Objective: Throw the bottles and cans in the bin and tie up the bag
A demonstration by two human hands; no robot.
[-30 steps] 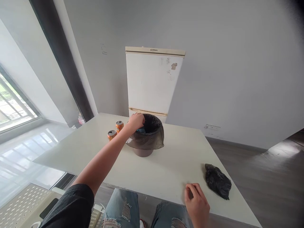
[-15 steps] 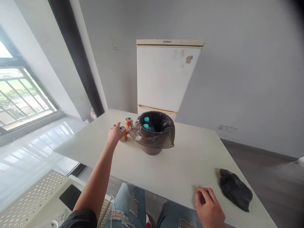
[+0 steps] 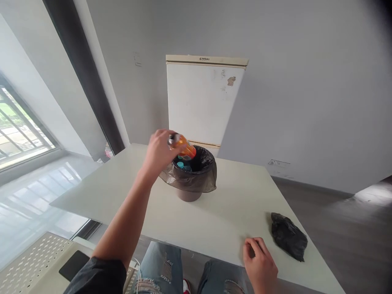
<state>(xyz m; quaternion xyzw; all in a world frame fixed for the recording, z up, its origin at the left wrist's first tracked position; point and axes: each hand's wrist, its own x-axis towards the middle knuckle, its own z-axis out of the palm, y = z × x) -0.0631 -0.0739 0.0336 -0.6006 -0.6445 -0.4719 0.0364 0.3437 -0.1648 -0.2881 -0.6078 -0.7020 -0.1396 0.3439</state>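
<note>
My left hand (image 3: 159, 152) is closed around an orange drink can (image 3: 183, 146), tilted on its side just above the left rim of a small bin lined with a dark bag (image 3: 196, 177). Bottles with teal caps (image 3: 180, 165) show inside the bin. The other orange can is hidden behind my arm. My right hand (image 3: 259, 266) rests at the near edge of the white table (image 3: 232, 212), fingers curled, holding nothing that I can see. A crumpled black plastic bag (image 3: 288, 236) lies just to the right of that hand.
A white fridge (image 3: 202, 102) stands behind the table against the grey wall. A window and dark pillar are on the left. A perforated white stool with a black phone (image 3: 73, 264) sits at the lower left. My knees in torn jeans are under the table edge.
My left hand left the bin, reached to the cans beside it, took hold of one and has lifted it over the bin's rim. The right hand has stayed put.
</note>
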